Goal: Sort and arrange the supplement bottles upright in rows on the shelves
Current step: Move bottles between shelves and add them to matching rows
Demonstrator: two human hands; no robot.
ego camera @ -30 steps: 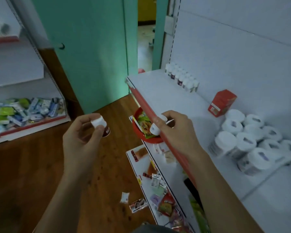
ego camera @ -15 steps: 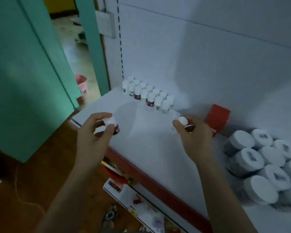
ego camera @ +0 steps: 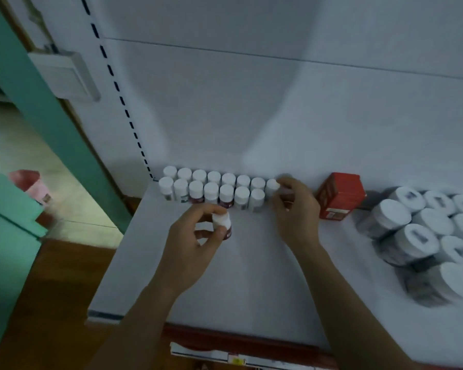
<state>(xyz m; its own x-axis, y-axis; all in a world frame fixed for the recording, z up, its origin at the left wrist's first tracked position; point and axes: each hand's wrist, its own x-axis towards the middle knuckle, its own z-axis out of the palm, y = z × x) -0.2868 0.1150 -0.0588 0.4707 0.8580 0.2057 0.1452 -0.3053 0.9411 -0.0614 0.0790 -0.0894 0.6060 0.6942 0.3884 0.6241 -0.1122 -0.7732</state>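
Observation:
Two rows of small white-capped supplement bottles [ego camera: 211,186] stand upright against the back wall of the white shelf [ego camera: 251,276]. My left hand [ego camera: 195,241] holds a small dark bottle with a white cap [ego camera: 222,222] just in front of the rows, above the shelf. At the right end of the back row, my right hand [ego camera: 297,209] grips another white-capped bottle [ego camera: 273,186], level with the other bottles.
A red carton [ego camera: 341,196] stands right of my right hand. Several larger white-lidded jars [ego camera: 422,231] crowd the shelf's right side. The shelf's red front edge [ego camera: 241,340] is near me. A teal door frame [ego camera: 51,108] and wooden floor lie to the left.
I have come closer to the shelf. My right hand carried its bottle to the right end of the back row. My left hand brought its bottle over the shelf, up to the front row.

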